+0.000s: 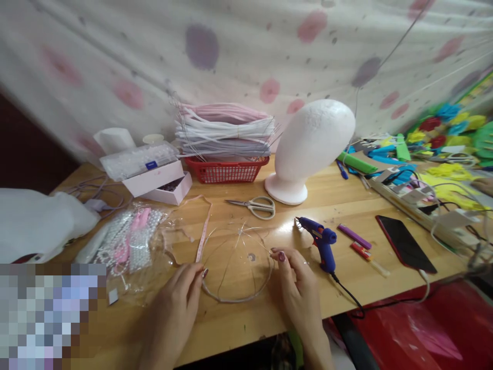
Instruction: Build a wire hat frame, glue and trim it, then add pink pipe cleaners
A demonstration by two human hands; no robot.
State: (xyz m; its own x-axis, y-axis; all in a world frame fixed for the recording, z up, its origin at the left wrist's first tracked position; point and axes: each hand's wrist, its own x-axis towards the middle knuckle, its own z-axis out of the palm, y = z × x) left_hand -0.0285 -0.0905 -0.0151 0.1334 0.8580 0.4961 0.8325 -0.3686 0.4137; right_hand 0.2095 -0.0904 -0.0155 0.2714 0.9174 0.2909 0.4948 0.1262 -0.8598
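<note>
A round wire frame (pixel 238 300) with thin wires meeting at its top is held just over the wooden table. My left hand (pixel 181 293) pinches the ring on its left side, thumb and fingers together. On the opposite side my right hand (pixel 295 275) is closed on the ring between thumb and fingertips. A pink measuring tape (pixel 202 239) runs past the left hand. Beyond the frame lie scissors (pixel 254 205) with pale handles. Right of my right hand stands a blue glue gun (pixel 321 239), its cord trailing to the table's front edge.
A white foam head (pixel 314 146) stands at the back, beside a red basket (pixel 229 170) stacked with pink, white and grey stems. Bagged pearl strands (pixel 142 236) lie left. A phone (pixel 404 241), a lighter (pixel 361 251) and a power strip (pixel 408 203) are on the right.
</note>
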